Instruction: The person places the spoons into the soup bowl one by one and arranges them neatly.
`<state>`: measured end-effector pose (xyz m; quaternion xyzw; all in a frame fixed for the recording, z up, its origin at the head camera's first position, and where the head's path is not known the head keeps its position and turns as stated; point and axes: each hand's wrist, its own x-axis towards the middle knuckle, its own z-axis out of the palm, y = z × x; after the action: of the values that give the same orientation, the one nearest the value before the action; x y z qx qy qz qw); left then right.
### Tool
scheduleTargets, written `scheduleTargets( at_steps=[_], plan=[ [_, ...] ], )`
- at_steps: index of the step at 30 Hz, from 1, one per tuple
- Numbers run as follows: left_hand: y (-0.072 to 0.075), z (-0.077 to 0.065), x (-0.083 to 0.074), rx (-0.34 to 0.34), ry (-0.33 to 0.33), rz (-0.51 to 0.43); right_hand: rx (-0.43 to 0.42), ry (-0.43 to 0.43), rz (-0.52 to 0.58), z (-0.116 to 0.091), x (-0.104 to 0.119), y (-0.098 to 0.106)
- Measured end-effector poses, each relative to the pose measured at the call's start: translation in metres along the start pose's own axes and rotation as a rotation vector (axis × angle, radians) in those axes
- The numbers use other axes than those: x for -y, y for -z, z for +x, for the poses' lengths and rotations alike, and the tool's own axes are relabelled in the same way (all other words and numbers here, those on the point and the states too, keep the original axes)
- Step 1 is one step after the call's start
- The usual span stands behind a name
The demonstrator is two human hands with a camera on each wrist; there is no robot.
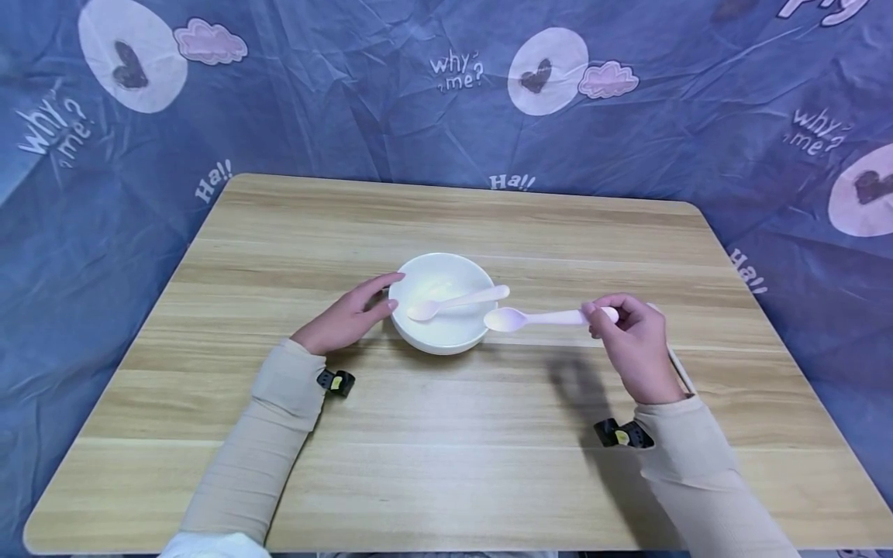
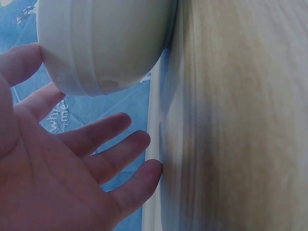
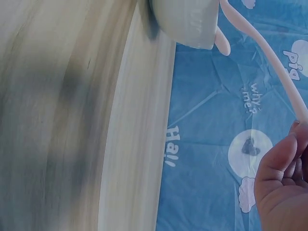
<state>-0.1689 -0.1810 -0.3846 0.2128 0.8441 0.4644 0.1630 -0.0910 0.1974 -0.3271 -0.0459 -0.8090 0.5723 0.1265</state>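
Observation:
A white bowl stands near the middle of the table. In it lies a pale pink spoon, its handle resting across the right rim. My left hand touches the bowl's left edge with thumb and index fingertips; in the left wrist view the other fingers are spread below the rim, off the bowl. My right hand pinches the handle end of a second pale pink spoon and holds it above the table. That spoon's head points left, beside the bowl's right rim in the head view.
The wooden table has rounded corners, and a blue patterned cloth hangs behind it. Small black wrist devices sit at both sleeves. A pale cord runs along the right wrist.

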Motion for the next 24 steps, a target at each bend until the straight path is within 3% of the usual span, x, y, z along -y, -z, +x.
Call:
scheduleTargets(
  at_steps=[6, 18, 24],
  plan=[
    [0.000, 0.000, 0.002, 0.002, -0.003, 0.001, 0.022, 0.004, -0.023, 0.003, 0.001, -0.006],
    [0.000, 0.001, 0.000, 0.007, 0.007, -0.008, 0.047, -0.021, 0.067, 0.007, -0.002, -0.022],
    [0.000, 0.000, 0.000, 0.009, 0.020, -0.006, 0.057, -0.022, 0.040, 0.009, -0.006, -0.032]
  ],
)
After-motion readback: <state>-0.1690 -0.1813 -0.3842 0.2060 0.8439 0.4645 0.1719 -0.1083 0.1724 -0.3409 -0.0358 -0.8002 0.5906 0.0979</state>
